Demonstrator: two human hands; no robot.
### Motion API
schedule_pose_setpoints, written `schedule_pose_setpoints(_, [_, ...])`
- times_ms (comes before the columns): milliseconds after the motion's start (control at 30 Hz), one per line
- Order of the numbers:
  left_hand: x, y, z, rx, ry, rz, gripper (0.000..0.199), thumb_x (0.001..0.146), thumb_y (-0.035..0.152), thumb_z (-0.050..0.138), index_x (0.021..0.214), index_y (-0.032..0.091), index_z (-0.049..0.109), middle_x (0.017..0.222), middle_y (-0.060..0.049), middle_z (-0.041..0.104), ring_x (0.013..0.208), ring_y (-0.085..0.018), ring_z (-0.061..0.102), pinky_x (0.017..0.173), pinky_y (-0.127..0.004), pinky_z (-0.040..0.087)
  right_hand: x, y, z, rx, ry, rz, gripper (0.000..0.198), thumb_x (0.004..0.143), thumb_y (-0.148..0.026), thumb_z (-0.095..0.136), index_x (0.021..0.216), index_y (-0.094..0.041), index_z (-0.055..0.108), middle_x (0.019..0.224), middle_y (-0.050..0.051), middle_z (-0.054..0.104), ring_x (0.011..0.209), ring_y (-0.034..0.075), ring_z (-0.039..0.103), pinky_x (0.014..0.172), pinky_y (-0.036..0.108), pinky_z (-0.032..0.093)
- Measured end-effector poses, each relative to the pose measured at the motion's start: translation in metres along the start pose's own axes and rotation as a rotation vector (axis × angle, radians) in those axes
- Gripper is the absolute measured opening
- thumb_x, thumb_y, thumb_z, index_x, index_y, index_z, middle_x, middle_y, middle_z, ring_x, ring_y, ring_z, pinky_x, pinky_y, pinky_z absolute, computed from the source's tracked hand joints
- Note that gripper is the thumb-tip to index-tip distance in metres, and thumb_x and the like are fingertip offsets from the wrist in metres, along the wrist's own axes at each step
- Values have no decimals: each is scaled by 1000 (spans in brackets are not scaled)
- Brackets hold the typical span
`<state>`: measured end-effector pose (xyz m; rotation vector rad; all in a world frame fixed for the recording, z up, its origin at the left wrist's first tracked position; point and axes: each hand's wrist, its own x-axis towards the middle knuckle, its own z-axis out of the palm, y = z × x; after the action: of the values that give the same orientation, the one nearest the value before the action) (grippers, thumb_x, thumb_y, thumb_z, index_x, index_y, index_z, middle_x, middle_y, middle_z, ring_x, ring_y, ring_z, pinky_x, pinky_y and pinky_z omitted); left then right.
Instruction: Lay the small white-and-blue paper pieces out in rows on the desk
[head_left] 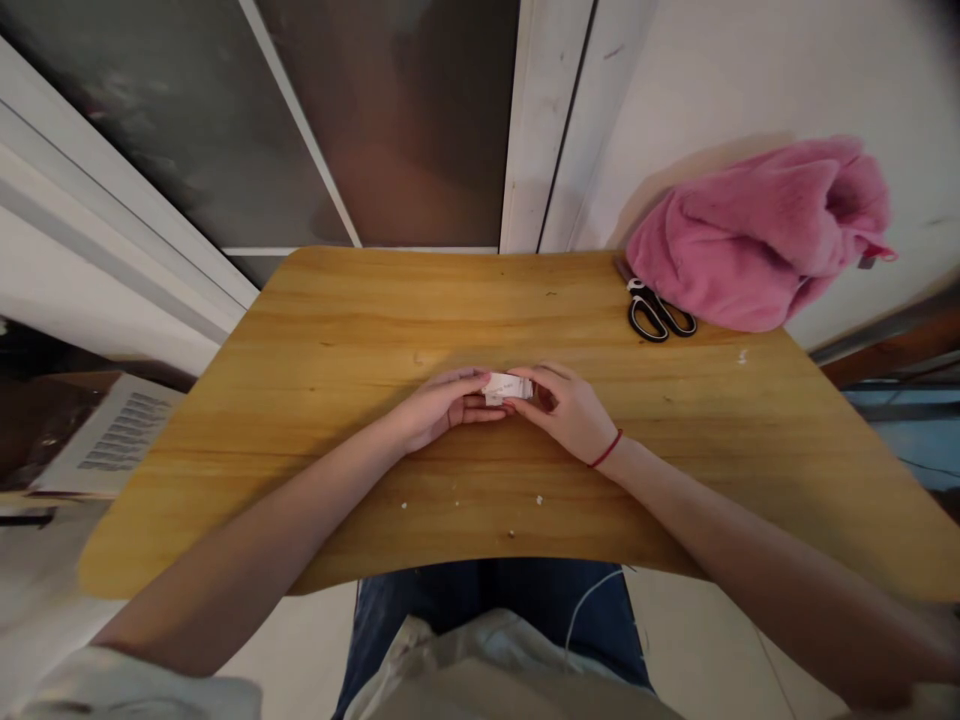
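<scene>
Both hands meet over the middle of the wooden table [360, 330]. Between them is a small stack of white paper slips [507, 386] with faint print on the top one. My left hand [446, 408] pinches the stack's left end, thumb on top and fingers below. At the right end, my right hand [566, 405], with a red cord at the wrist, grips the slips between thumb and fingers. The fingers cover parts of the stack, and its print is too small to read.
A pink plush bundle [750, 240] lies at the back right against the wall. Black-handled scissors [660, 312] stick out from beside it, blades mostly hidden. Small white scraps [539, 499] dot the tabletop near its front edge. A cardboard box [112, 435] stands left of the table.
</scene>
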<state>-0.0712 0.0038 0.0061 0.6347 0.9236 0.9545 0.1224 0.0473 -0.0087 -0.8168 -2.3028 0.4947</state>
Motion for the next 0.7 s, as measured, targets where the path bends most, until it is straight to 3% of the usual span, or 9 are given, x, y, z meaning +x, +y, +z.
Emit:
schedule_pose_setpoints(300, [-2, -5, 3, -76, 28, -30, 15, 83, 15, 60, 95, 10, 66, 106, -12, 67, 96, -17, 64, 95, -33, 51, -1, 0, -2, -52, -38, -28, 29, 82, -34, 63, 107, -18, 61, 94, 8, 62, 85, 20, 57, 78, 35, 44])
schedule_pose_setpoints(467, [-2, -6, 3, -85, 90, -35, 12, 81, 9, 59, 93, 10, 63, 103, -11, 67, 93, -17, 66, 97, -36, 49, 1, 1, -7, 14, -88, 18, 29, 82, -33, 63, 107, -20, 61, 94, 6, 61, 80, 18, 55, 76, 34, 44])
schedule_pose_setpoints(700, [-5, -3, 7, -55, 66, -21, 19, 83, 6, 54, 98, 11, 64, 104, -10, 67, 92, -16, 67, 98, -35, 49, 2, 3, -10, 52, -110, 14, 29, 81, -31, 65, 106, -17, 63, 88, 5, 60, 69, 14, 52, 72, 32, 45])
